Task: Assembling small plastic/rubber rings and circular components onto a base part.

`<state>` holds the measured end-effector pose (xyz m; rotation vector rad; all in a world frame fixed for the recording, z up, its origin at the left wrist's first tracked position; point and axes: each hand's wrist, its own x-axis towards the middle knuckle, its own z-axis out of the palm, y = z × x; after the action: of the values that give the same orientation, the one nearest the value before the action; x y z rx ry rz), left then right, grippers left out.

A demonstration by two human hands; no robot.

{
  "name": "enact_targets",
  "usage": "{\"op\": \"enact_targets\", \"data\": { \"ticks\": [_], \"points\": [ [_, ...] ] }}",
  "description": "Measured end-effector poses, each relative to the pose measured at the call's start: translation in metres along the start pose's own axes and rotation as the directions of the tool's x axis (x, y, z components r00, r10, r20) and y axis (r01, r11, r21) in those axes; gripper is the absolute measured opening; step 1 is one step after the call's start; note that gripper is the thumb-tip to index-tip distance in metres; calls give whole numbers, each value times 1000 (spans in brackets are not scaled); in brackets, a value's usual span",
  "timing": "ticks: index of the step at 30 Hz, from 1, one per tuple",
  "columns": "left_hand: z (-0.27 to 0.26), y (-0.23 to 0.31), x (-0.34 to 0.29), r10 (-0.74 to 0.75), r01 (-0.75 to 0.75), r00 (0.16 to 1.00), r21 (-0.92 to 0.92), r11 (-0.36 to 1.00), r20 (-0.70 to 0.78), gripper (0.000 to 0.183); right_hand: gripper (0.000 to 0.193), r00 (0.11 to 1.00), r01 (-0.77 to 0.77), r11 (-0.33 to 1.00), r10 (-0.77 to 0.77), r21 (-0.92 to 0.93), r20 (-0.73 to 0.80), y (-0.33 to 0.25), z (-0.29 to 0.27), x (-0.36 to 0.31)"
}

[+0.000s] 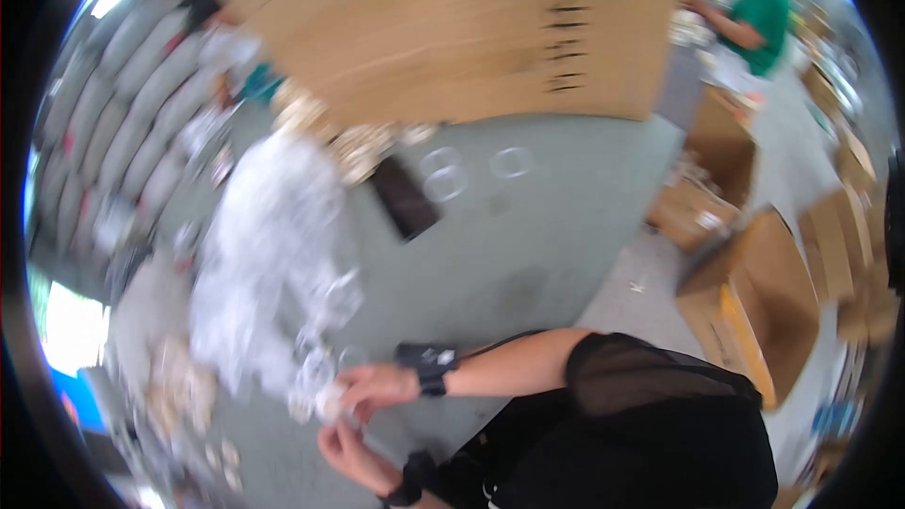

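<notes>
My right hand (382, 386) has its fingers closed on a small whitish round piece (330, 400); blur hides what kind of piece it is. Just below, my left hand (351, 458) comes up with fingers bent and thumb near the same piece. Whether the left fingers touch it is too smeared to tell. Clear round pieces (316, 369) lie right beside the hands, at the foot of a large heap of clear plastic bags or film (273, 245). Black bands wrap both wrists.
A big cardboard box (424, 28) stands across the table's (537, 226) far side. Near it lie cream-coloured pieces (363, 149), a dark flat phone-like slab (405, 198) and clear rings (445, 175). Open cartons (754, 302) stand on the right. A person in green (762, 24) works beyond.
</notes>
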<state>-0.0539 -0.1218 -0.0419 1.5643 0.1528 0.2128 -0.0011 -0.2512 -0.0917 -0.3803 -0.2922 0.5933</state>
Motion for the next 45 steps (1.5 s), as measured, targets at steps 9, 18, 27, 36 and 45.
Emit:
{"op": "enact_targets", "data": {
  "ticks": [9, 18, 27, 36, 45],
  "points": [
    [17, 2, -6, -71, 42, 995, -370, 928, -66, 11, 32, 992, -119, 989, 114, -85, -61, -26, 21, -12],
    [5, -5, -9, -24, 35, 999, -359, 933, 35, 9, 29, 987, -140, 974, 124, -178, -97, -26, 20, -17],
    [13, 3, -4, 35, -34, 999, -257, 966, -2, 11, 32, 988, -80, 944, 33, -321, -151, -21, 20, -14],
    [-1, 1, -5, -36, 60, 995, -270, 961, 95, 11, 33, 990, -126, 944, 102, -305, -94, -21, 20, -14],
    [-5, 1, -2, 70, -59, 990, -87, 994, 125, 17, 30, 993, -40, 841, -27, -540, -115, -14, 19, -16]
  ]
}}
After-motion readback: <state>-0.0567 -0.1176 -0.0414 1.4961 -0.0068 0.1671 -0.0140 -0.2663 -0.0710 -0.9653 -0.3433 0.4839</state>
